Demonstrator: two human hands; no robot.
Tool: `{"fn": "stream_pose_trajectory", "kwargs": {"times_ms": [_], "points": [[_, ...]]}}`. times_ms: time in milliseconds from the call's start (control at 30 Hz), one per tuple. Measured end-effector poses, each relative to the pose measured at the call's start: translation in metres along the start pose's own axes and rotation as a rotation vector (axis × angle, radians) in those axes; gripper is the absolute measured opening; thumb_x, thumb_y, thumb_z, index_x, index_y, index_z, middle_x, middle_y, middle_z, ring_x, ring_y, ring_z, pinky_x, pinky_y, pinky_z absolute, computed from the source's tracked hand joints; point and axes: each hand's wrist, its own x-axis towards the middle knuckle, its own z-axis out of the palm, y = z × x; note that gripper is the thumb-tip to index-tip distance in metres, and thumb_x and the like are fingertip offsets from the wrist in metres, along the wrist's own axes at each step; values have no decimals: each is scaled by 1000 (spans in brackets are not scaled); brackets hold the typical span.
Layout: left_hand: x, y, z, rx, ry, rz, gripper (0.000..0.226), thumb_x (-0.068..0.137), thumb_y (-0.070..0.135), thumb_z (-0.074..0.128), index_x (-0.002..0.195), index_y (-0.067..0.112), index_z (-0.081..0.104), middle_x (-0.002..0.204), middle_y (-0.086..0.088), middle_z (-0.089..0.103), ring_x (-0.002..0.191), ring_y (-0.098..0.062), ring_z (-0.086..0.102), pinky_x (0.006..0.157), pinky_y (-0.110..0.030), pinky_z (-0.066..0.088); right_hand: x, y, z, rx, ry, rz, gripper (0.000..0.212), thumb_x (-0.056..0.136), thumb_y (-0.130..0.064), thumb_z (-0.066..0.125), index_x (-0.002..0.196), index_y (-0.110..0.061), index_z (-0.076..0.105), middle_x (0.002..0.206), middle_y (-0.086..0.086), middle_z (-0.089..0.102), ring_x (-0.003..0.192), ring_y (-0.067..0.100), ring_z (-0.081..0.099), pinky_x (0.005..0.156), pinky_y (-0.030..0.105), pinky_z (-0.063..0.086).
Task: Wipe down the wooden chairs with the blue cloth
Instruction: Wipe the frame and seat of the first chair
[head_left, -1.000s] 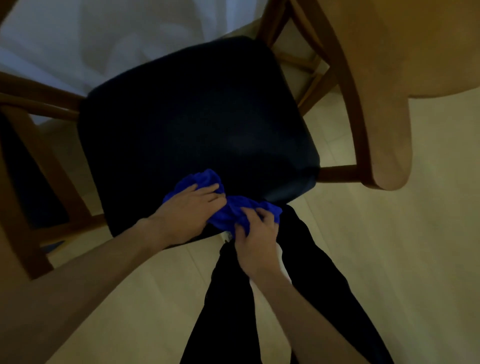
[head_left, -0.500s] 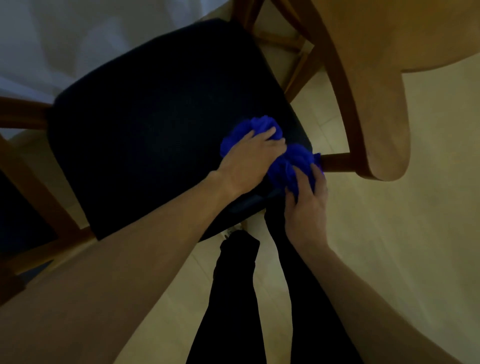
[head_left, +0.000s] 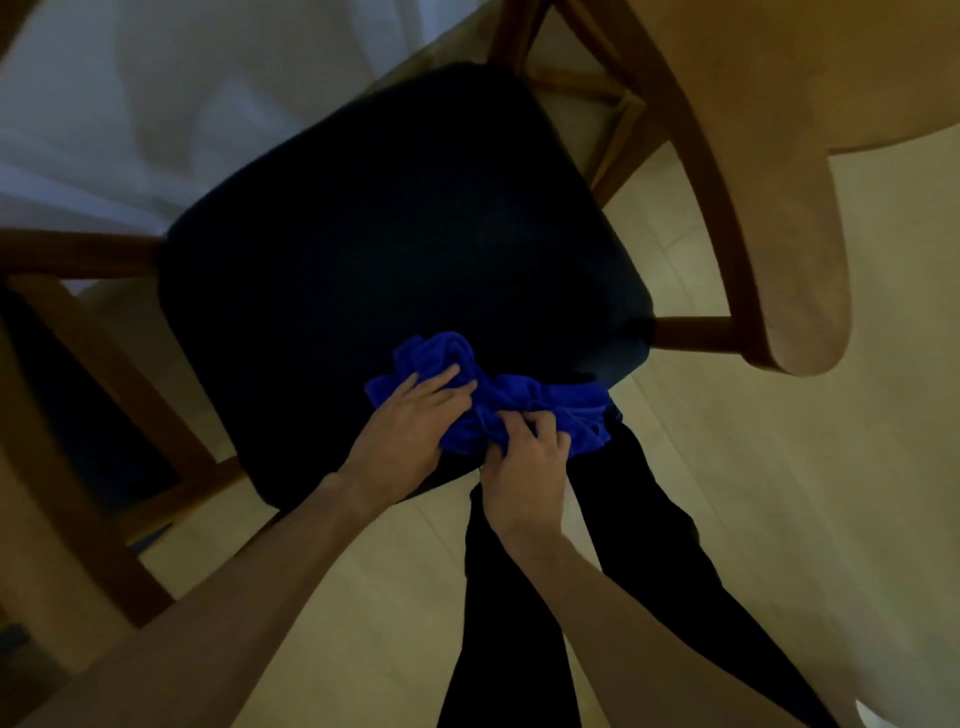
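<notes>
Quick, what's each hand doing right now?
Left hand: open, fingers flat, pressing the blue cloth.
Right hand: closed, gripping the blue cloth.

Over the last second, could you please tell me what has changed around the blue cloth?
The crumpled blue cloth and both hands slid back left along the near edge of the dark padded chair seat, away from its right corner. Unchanged: left hand presses the cloth, right hand grips it.

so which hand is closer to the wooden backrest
Right. The right hand grips the blue cloth below-left of the wooden backrest; the left hand presses on the cloth farther left.
</notes>
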Motion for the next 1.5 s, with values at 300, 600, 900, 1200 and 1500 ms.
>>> {"fn": "stream_pose_trajectory", "kwargs": {"times_ms": [300,600,900,1200,1500], "points": [[-91,-38,-3,-13,-4,-334,71,81,6,63,146,17,38,150,2,42,146,-13,20,118,-34,11,-41,-50,46,83,-257,-84,38,98,-22,53,136,-20,52,128,4,44,114,23,40,98,29,36],[-130,-18,-6,-149,356,-756,52,75,8,69,122,19,49,118,-1,60,118,-22,52,106,-48,34,-8,-94,5,16,-519,-507,33,94,-27,59,127,-26,60,116,2,54,104,15,54,86,19,39],[-45,3,-54,-182,749,-649,44,86,13,62,128,13,50,143,-8,48,139,-24,36,111,-54,31,63,-121,-81,-214,-62,-1014,35,87,-13,65,122,-17,60,129,5,46,119,19,41,100,16,27],[-22,-9,-10,-101,188,-681,56,94,19,49,145,25,28,162,-2,7,149,-24,2,119,-51,9,107,-79,-57,-705,-258,-877,35,97,-34,53,130,-21,53,133,3,44,125,23,36,102,34,39],[4,-52,-38,232,216,-681,114,74,39,76,154,19,-3,160,-13,5,146,-36,5,116,-53,8,159,-105,-59,-1073,-165,-1118,130,67,-48,80,152,-31,-17,161,11,-14,145,39,0,115,52,14]]}}
